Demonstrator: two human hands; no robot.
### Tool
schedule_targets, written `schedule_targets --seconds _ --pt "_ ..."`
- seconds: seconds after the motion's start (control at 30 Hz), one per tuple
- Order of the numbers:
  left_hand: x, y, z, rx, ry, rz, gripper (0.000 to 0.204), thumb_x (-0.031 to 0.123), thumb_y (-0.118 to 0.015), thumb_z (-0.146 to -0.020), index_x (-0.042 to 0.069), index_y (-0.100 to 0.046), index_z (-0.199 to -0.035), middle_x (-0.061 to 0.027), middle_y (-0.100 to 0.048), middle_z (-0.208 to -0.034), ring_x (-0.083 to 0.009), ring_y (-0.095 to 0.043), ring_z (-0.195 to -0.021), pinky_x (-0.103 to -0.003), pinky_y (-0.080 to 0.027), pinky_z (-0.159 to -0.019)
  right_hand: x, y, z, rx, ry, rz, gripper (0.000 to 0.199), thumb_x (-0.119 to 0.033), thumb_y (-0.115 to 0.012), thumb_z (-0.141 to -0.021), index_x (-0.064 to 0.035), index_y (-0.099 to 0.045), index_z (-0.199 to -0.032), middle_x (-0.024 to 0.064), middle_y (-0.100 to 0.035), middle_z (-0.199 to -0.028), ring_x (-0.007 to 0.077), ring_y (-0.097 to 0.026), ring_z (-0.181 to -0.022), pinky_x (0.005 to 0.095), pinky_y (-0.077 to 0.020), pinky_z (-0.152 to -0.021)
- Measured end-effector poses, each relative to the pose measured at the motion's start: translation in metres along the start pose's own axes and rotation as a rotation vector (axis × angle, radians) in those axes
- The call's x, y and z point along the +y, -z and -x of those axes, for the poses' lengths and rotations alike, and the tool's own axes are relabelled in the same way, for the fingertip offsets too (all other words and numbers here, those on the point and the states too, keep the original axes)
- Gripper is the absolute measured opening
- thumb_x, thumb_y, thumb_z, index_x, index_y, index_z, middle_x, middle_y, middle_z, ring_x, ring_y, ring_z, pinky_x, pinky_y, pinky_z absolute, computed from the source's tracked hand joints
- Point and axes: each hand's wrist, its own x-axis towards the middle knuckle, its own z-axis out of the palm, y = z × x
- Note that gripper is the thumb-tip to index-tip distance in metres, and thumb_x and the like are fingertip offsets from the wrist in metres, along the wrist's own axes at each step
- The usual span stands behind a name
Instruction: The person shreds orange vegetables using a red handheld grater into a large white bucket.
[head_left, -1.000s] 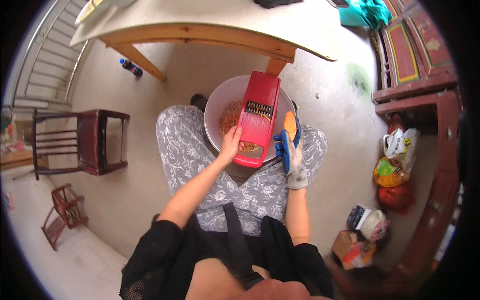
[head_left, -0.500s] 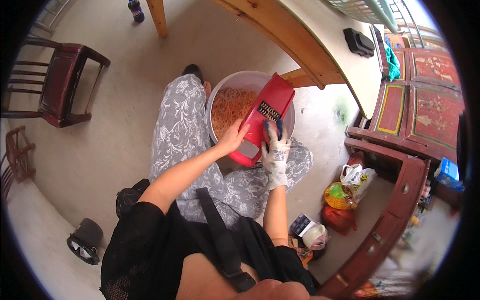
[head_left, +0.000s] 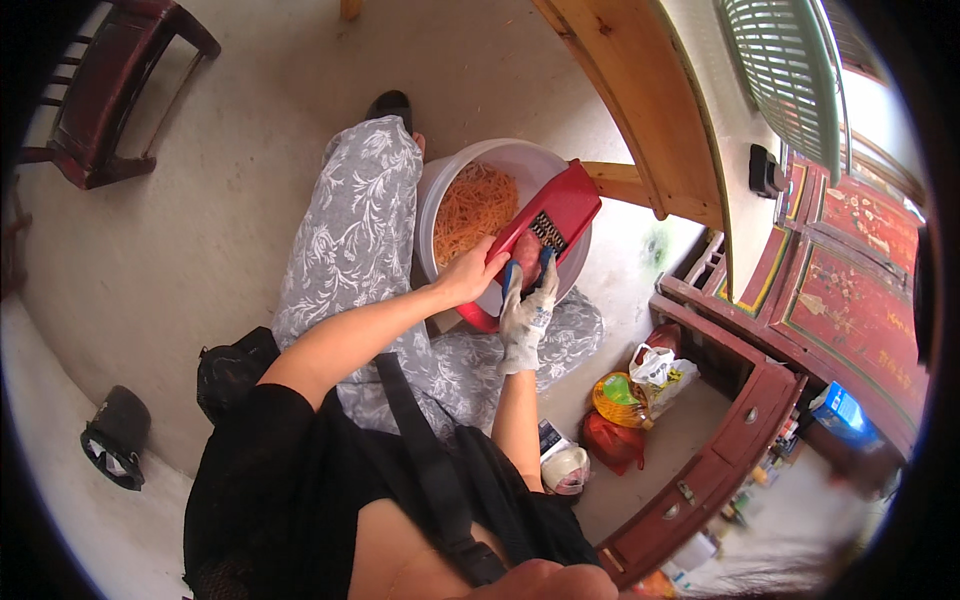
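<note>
A red grater (head_left: 570,206) leans across the right side of a whitish tub (head_left: 426,205) between my legs. Orange shreds (head_left: 474,210) lie in the tub. My bare left hand (head_left: 468,274) grips the grater's left edge, thumb on top. On the grater's face, just below its metal blades, sits a reddish sweet potato (head_left: 527,250). My right hand (head_left: 526,318), in a white glove with blue fingertips, closes around the lower end of that sweet potato. The grater's lower end is partly hidden behind my hands.
A wooden-legged table (head_left: 640,100) stands ahead on the right, with a green plastic basket (head_left: 785,75) on it. Bags and an oil bottle (head_left: 620,400) lie at right beside a red drawer unit (head_left: 735,425). A dark red chair (head_left: 115,90) stands at far left.
My right hand has slid down the grater toward me with the sweet potato, which now shows below the blades. My left hand keeps its grip. The view has shifted.
</note>
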Motion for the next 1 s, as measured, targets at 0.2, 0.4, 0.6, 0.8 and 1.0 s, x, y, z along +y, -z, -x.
schedule_targets --seconds 0.2,0.4,0.6,0.8,1.0 --pt "0.007 0.004 0.003 0.012 -0.005 0.026 0.034 0.028 -0.045 -0.094 0.002 -0.048 -0.115 -0.0215 -0.060 -0.092 -0.0353 -0.059 -0.086 -0.041 -0.045 -0.075 -0.009 -0.007 -0.007 0.012 -0.035 0.044 0.050 -0.015 -0.061 -0.086 -0.0015 -0.041 -0.129 0.0210 -0.051 -0.115 0.0330 -0.052 -0.106 0.0403 -0.0411 -0.091" --pt "-0.003 -0.003 -0.001 0.082 -0.035 0.078 0.035 0.032 -0.038 -0.096 0.001 -0.051 -0.107 -0.0225 -0.060 -0.089 -0.0386 -0.058 -0.086 -0.043 -0.044 -0.075 -0.007 -0.017 -0.007 0.100 0.046 -0.020 0.042 -0.009 -0.058 -0.084 0.0007 -0.046 -0.124 0.0241 -0.055 -0.107 0.0388 -0.055 -0.095 0.0441 -0.0456 -0.081" --pt "-0.002 0.000 0.003 0.144 -0.030 0.071 0.040 0.037 -0.033 -0.097 0.002 -0.053 -0.102 -0.0244 -0.061 -0.087 -0.0435 -0.056 -0.086 -0.047 -0.043 -0.074 0.010 -0.018 -0.018 0.186 0.094 0.227 0.037 -0.013 -0.051 -0.089 0.0033 -0.047 -0.122 0.0236 -0.058 -0.098 0.0364 -0.059 -0.089 0.0415 -0.0486 -0.077" --pt "0.000 0.001 0.004 0.169 -0.045 0.072 0.040 0.037 -0.033 -0.097 0.003 -0.055 -0.102 -0.0237 -0.061 -0.089 -0.0424 -0.057 -0.087 -0.046 -0.044 -0.074 0.030 -0.012 -0.088 0.248 0.216 0.375 0.036 -0.021 -0.048 -0.092 0.0035 -0.051 -0.118 0.0270 -0.057 -0.098 0.0407 -0.059 -0.082 0.0459 -0.0478 -0.071" --pt "-0.012 -0.004 0.001 0.199 -0.061 0.057 0.038 0.035 -0.035 -0.096 0.004 -0.055 -0.102 -0.0228 -0.062 -0.086 -0.0420 -0.058 -0.084 -0.047 -0.044 -0.072 0.013 -0.019 -0.076 0.099 -0.021 0.428 0.035 -0.022 -0.045 -0.092 0.0025 -0.050 -0.116 0.0284 -0.056 -0.104 0.0411 -0.058 -0.089 0.0459 -0.0464 -0.078"
